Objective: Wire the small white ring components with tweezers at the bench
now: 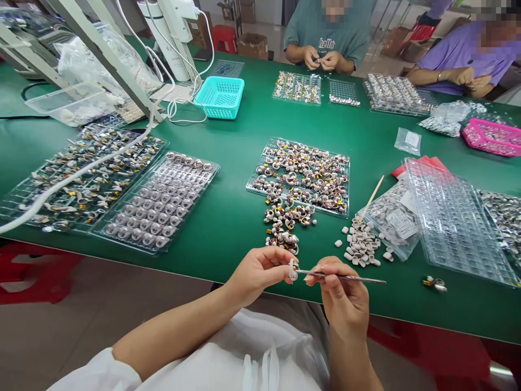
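Between its thumb and fingers my left hand (pixel 264 267) pinches a small whitish earbud part (pixel 293 270) near the table's front edge. Like a pen, my right hand (pixel 342 290) grips a thin metal tool, seemingly tweezers (pixel 358 279), whose tip touches or enters the part. Just beyond my hands lies a loose heap of similar earbud parts (pixel 287 214) with yellow and dark red bits. It runs up to a clear tray (pixel 254 184) covered with more of them. Right of my hands is a pile of small beige caps (pixel 361 244).
At left stand a tray of grey-white pieces (pixel 152 212) and a fuller tray of wired parts (pixel 89 179). A turquoise basket (pixel 222 98) sits farther back. On the right are a plastic bag of caps (pixel 396 217) and clear stacked trays (pixel 456 222). Two people work opposite.
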A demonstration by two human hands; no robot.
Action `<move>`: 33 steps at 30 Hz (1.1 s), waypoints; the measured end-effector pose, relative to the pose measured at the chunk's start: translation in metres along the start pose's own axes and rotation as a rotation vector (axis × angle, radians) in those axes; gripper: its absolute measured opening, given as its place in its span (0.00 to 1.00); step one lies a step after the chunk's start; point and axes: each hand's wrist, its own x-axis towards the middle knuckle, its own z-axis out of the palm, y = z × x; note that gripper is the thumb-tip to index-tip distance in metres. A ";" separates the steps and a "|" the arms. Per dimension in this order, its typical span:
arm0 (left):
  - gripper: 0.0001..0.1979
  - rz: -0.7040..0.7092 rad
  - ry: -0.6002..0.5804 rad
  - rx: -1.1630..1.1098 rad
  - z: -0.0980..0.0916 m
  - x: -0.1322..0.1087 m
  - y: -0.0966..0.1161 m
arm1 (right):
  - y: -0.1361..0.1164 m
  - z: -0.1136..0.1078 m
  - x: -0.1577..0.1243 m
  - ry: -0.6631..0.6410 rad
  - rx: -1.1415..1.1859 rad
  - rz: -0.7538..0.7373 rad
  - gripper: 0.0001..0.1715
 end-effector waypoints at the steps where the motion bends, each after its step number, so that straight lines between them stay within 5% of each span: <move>1: 0.09 -0.017 -0.022 0.007 -0.001 0.000 0.000 | -0.001 -0.002 0.002 -0.015 0.003 -0.002 0.10; 13: 0.07 -0.043 -0.041 0.098 0.000 0.002 -0.001 | -0.030 -0.015 0.001 -0.398 -0.546 -0.312 0.25; 21: 0.06 -0.034 -0.007 0.179 0.004 -0.002 0.007 | -0.024 -0.005 -0.004 -0.012 -0.372 -0.247 0.11; 27: 0.06 -0.027 0.018 0.237 -0.004 0.000 0.008 | -0.034 -0.038 -0.004 0.270 -0.405 -0.247 0.14; 33: 0.07 -0.129 0.001 0.065 0.001 0.012 0.000 | -0.033 -0.050 -0.014 0.197 -0.684 -0.085 0.12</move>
